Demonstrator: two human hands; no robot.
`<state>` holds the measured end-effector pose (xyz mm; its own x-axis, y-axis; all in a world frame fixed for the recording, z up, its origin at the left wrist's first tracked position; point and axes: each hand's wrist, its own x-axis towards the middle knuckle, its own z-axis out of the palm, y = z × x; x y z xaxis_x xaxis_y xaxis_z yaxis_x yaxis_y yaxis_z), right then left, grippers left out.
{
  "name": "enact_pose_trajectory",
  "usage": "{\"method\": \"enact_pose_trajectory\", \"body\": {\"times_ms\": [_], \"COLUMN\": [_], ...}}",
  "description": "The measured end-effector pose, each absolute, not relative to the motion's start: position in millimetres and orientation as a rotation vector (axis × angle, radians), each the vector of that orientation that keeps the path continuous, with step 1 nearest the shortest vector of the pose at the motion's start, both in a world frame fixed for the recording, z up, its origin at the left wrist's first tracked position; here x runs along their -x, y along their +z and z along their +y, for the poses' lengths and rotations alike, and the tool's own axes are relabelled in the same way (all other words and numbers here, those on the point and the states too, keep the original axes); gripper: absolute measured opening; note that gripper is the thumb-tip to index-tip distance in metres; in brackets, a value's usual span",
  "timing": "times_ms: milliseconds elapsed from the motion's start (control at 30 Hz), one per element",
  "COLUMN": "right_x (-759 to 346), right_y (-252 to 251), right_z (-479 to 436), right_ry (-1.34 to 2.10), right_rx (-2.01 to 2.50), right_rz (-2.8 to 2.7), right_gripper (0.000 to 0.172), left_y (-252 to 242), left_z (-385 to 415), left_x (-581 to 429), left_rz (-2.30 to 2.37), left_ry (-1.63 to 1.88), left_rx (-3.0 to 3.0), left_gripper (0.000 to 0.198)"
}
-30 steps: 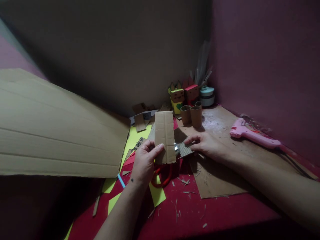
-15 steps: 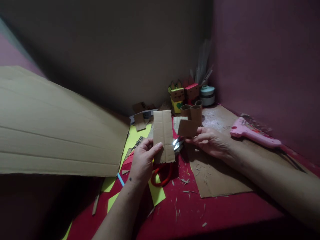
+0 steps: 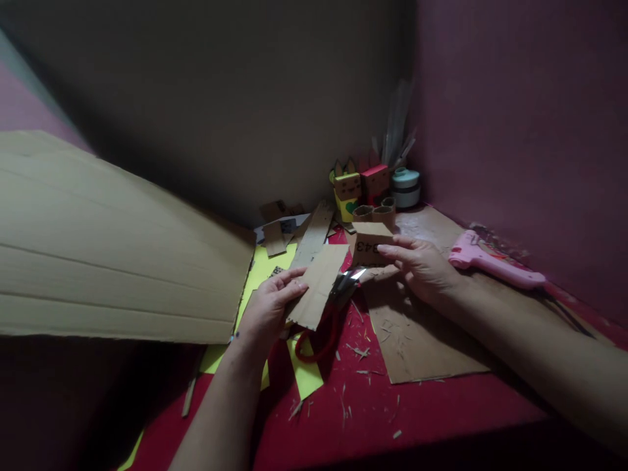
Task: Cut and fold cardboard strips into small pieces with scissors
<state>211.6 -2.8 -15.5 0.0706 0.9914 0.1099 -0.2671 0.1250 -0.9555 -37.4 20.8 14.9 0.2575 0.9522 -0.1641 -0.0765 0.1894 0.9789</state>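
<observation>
My left hand (image 3: 272,301) pinches a flat rectangular cardboard strip (image 3: 320,288), tilted, its far end leaning right. In my right hand (image 3: 417,265) is a folded cardboard piece (image 3: 373,245) with black printed numbers on its front face. Below and between the hands lie scissors (image 3: 318,347) with red handles; their shiny blades point right, and the strip hides part of them. Just behind the folded piece stand several joined cardboard tubes (image 3: 375,212), partly covered by it.
A pink glue gun (image 3: 495,265) rests at the right on brown cardboard. A large cardboard sheet (image 3: 122,255) juts in from the left. Behind stand a yellow box figure (image 3: 347,193), a red one (image 3: 377,183) and a lidded pot (image 3: 406,190). Yellow paper (image 3: 307,376) and scraps litter the red tabletop.
My left hand has moved slightly left and tilted its strip from upright to slanting. My right hand has turned its cardboard piece, so the printed face and a fold now show.
</observation>
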Motion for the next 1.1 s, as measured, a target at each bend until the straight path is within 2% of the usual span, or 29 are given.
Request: {"method": "enact_pose_trajectory", "body": {"times_ms": [167,333,433,667,833,933,1100], "right_x": [-211.4,-207.3,-201.2,-186.4,-180.9,-179.0,-178.1], "right_y": [-5.9,-3.6,-6.5,-13.4,-14.7,-17.5,-18.5], "right_z": [-6.4,-8.8,-11.0,-19.2,-22.3,-22.3,-24.3], "right_ry": [1.008,1.306,1.433,1.468,1.531,1.541,1.538], "right_rx": [0.864,0.811,0.744,0.753,0.764,0.682,0.68], "right_rz": [-0.982,-0.82,-0.753,-0.808,-0.817,-0.886,-0.945], "right_gripper": [0.014,0.013,0.019,0.032,0.048,0.054,0.053], "left_y": [10.9,8.7,8.7,8.1,4.5,3.7,4.1], "left_z": [24.2,19.9,15.3,3.6,0.5,0.7,1.7], "left_x": [39.9,33.9,28.8,18.1,16.8,16.4,17.7], "left_rz": [1.034,1.025,1.024,0.952,0.836,0.737,0.71], "left_ry": [0.922,0.949,0.964,0.982,0.892,0.813,0.734], "left_rx": [-1.153,-1.207,-1.254,-1.255,-1.227,-1.211,-1.197], "left_gripper": [0.039,0.034,0.028,0.022,0.018,0.023,0.035]}}
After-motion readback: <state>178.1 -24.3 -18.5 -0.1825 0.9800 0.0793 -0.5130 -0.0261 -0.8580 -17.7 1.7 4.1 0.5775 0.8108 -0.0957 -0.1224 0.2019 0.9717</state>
